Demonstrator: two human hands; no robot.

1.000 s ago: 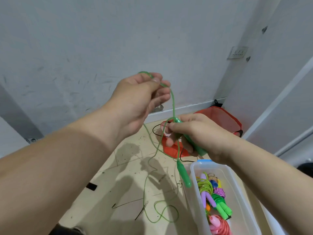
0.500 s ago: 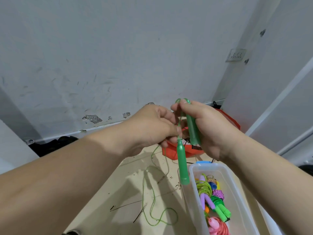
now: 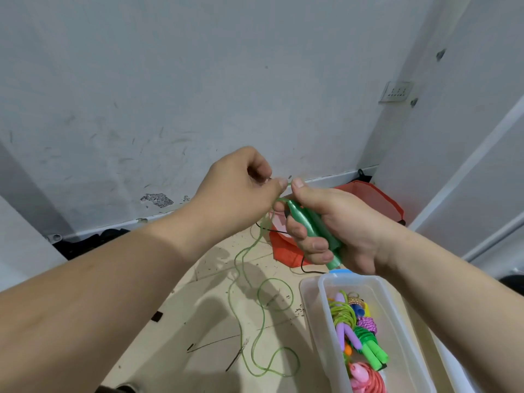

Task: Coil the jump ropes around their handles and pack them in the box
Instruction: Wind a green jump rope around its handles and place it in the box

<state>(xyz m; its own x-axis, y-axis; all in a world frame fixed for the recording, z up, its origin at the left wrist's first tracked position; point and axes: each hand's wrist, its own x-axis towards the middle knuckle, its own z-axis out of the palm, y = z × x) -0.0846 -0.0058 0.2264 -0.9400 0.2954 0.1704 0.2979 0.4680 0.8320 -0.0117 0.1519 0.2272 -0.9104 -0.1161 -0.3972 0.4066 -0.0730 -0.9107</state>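
Note:
My right hand (image 3: pixel 334 225) grips both green handles (image 3: pixel 309 225) of a jump rope side by side, thumb raised toward the top end. My left hand (image 3: pixel 241 188) pinches the translucent green rope (image 3: pixel 246 296) right beside the handles' top. From there the rope hangs down and lies in loose loops on the tiled floor. A clear plastic box (image 3: pixel 320 302) stands at the lower right, below my right hand, with several coiled ropes inside in green, purple, pink and blue.
A red bag (image 3: pixel 380 199) lies against the wall behind my hands, with a thin black cord (image 3: pixel 303 268) running across it. A grey wall and baseboard are close ahead; a wall socket (image 3: pixel 397 92) sits at the upper right. Dark cloth (image 3: pixel 90 242) lies at the left wall.
The hanging handle has been gathered into my right hand beside the other one. My left hand came down from above and now pinches the rope at the handles' top.

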